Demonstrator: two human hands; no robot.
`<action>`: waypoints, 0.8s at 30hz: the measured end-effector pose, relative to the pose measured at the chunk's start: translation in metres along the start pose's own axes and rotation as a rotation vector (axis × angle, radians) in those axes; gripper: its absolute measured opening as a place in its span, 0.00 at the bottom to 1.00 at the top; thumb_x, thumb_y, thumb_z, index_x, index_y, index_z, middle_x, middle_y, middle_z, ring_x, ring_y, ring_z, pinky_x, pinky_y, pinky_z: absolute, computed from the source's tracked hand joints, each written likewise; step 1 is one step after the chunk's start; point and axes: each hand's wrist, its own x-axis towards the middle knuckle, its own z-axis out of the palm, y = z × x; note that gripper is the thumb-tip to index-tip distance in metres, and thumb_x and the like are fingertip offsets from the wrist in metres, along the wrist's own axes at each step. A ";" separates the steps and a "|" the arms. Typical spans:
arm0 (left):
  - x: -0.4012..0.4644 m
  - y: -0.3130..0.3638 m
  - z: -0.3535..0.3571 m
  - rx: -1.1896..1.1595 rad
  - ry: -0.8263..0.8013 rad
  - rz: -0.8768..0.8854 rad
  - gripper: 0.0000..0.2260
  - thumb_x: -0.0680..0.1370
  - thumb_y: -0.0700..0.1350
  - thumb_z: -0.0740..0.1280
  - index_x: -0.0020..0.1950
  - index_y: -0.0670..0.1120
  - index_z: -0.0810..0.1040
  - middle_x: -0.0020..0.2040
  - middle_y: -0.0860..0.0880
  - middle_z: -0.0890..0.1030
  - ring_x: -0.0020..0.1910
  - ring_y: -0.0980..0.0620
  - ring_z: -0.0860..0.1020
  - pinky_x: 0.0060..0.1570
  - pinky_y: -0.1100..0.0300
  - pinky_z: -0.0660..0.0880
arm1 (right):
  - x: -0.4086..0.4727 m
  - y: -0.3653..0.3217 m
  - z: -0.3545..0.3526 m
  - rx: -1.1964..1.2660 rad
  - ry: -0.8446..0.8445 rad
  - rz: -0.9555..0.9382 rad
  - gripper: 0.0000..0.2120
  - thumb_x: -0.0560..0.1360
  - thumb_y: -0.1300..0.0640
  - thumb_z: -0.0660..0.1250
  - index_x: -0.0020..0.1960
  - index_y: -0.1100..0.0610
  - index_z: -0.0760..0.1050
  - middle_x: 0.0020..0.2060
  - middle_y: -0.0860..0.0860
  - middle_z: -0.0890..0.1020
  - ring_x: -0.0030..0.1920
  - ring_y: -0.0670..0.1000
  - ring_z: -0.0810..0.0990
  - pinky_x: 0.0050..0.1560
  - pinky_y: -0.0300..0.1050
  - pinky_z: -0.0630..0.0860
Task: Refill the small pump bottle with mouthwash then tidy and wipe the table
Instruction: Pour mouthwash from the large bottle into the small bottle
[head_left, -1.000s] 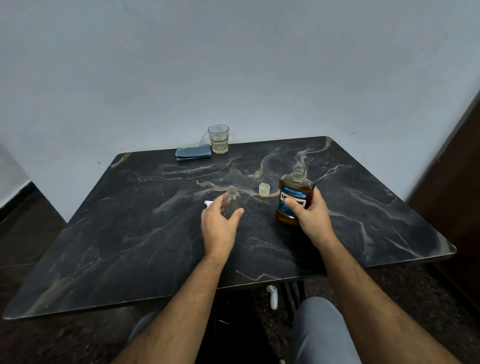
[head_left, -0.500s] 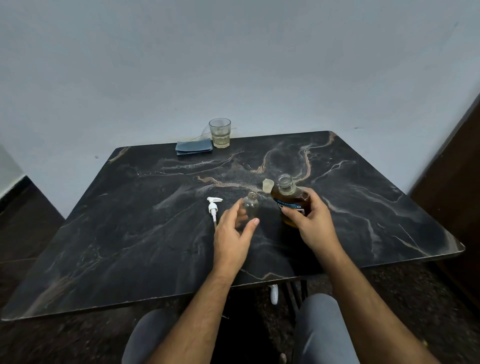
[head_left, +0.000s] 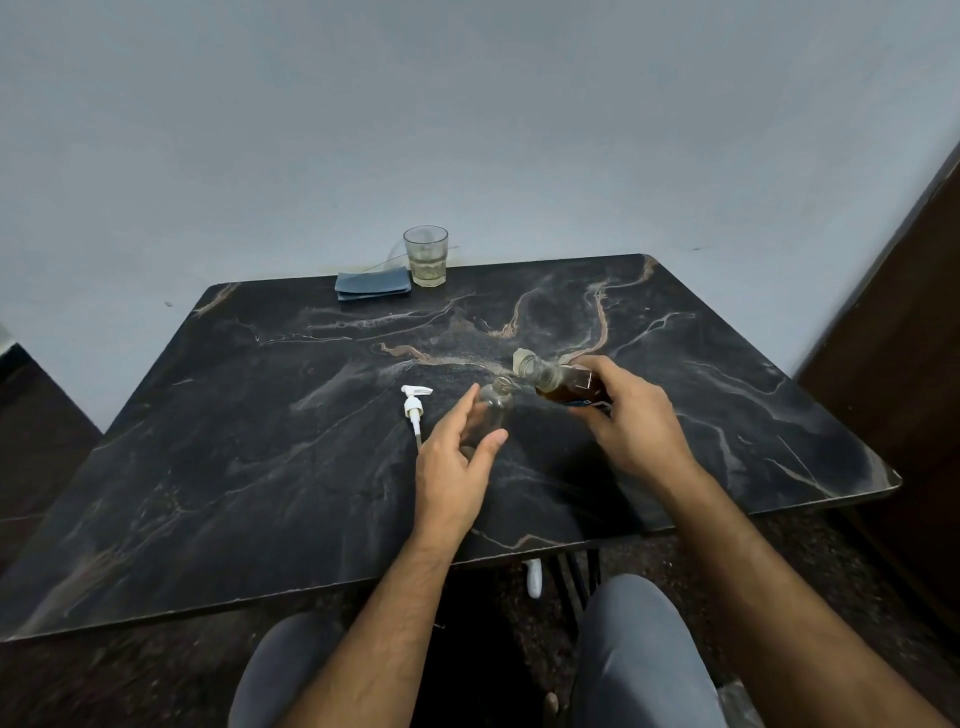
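My left hand (head_left: 457, 467) grips the small clear bottle (head_left: 496, 408), which stands open-necked on the dark marble table (head_left: 260, 467). In my right hand (head_left: 631, 421) is the amber mouthwash bottle (head_left: 563, 384), tilted left so its open mouth nearly touches the small bottle's neck. Just left of my left hand lies the white pump head (head_left: 415, 410) with its tube. The mouthwash cap (head_left: 521, 359) rests on the table behind the tilted bottle.
A folded blue cloth (head_left: 372, 286) and a glass (head_left: 426, 255) holding a little pale liquid sit at the table's far edge by the wall. A dark door or cabinet stands at the right. My knees are under the near edge.
My right hand lifted the mouthwash bottle off the table and tipped it leftward toward the small bottle. My left hand kept hold of the small bottle, exposing the pump head beside it.
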 end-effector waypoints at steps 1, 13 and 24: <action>0.000 0.000 0.000 0.003 0.001 0.004 0.28 0.75 0.41 0.73 0.73 0.53 0.71 0.60 0.61 0.80 0.61 0.67 0.77 0.51 0.76 0.72 | 0.000 0.000 0.000 -0.018 0.002 -0.004 0.20 0.72 0.56 0.75 0.59 0.43 0.73 0.48 0.41 0.84 0.49 0.46 0.81 0.54 0.47 0.76; 0.000 0.000 0.000 0.081 -0.017 0.052 0.28 0.76 0.42 0.73 0.74 0.54 0.70 0.60 0.67 0.77 0.63 0.66 0.75 0.63 0.55 0.76 | 0.001 -0.005 -0.005 -0.152 -0.027 -0.012 0.19 0.73 0.56 0.74 0.60 0.45 0.73 0.47 0.45 0.84 0.49 0.52 0.81 0.54 0.58 0.76; -0.002 0.001 -0.002 0.113 -0.033 0.057 0.27 0.76 0.44 0.72 0.74 0.55 0.69 0.63 0.57 0.79 0.63 0.66 0.74 0.61 0.56 0.77 | 0.002 -0.003 -0.008 -0.226 -0.035 -0.045 0.20 0.73 0.55 0.74 0.61 0.45 0.72 0.49 0.44 0.83 0.51 0.53 0.81 0.55 0.57 0.73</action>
